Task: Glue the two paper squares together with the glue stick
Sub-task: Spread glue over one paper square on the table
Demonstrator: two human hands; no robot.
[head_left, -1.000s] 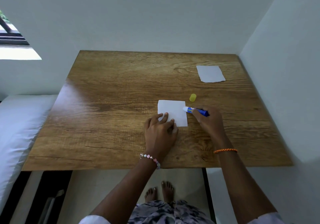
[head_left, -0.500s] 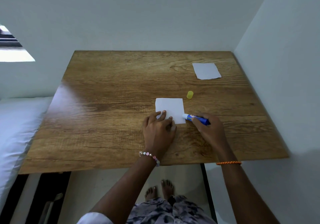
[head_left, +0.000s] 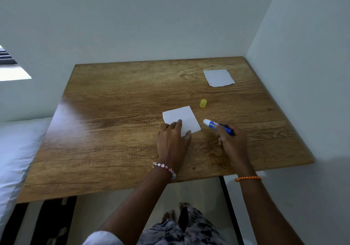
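Observation:
A white paper square [head_left: 181, 117] lies near the middle of the wooden table [head_left: 113, 131], turned slightly askew. My left hand [head_left: 173, 140] rests flat on its near left corner, fingers spread on the sheet. My right hand [head_left: 232, 142] grips a blue glue stick [head_left: 217, 126] with its white tip pointing left, just off the paper's right edge and not touching it. The stick's yellow cap [head_left: 203, 103] stands on the table behind the paper. A second white paper square [head_left: 218, 77] lies at the far right of the table.
The table sits in a corner, with a wall behind and another along its right side. A white mattress [head_left: 17, 150] lies to the left. My bare feet [head_left: 176, 212] and patterned clothing show below the table's near edge.
The glue stick's tip has come off the paper's right edge and now sits beside it. The near paper has rotated slightly under my left hand. The view has shifted.

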